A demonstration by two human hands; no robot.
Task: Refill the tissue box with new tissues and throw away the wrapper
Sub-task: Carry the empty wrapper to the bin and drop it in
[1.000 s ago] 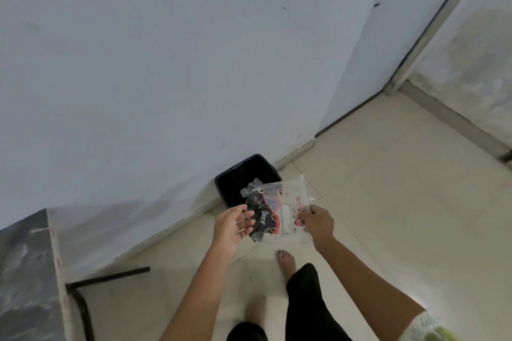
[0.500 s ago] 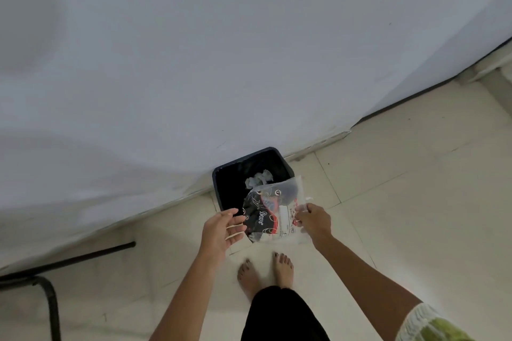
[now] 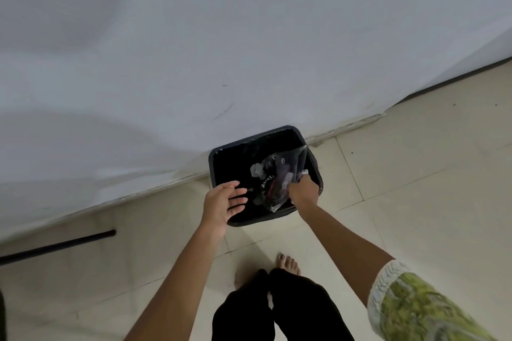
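Note:
A clear plastic tissue wrapper (image 3: 279,178) with dark and red print hangs over the mouth of a black square waste bin (image 3: 221,155) that stands on the floor against the wall. My right hand (image 3: 303,192) is shut on the wrapper's right edge, above the bin's right side. At the bin's front left rim my left hand (image 3: 224,201) hovers with fingers spread and nothing in it. Some crumpled pale scrap (image 3: 257,170) shows inside the bin. The tissue box is out of view.
A white wall (image 3: 221,50) rises directly behind the bin. The floor (image 3: 415,188) is pale tile. A black metal furniture leg (image 3: 58,245) lies low at the left. My bare feet (image 3: 288,263) and dark trousers are just in front of the bin.
I have stepped closer to the bin. My left hand let go of the wrapper, and my right hand carried it forward until it hangs over the bin opening.

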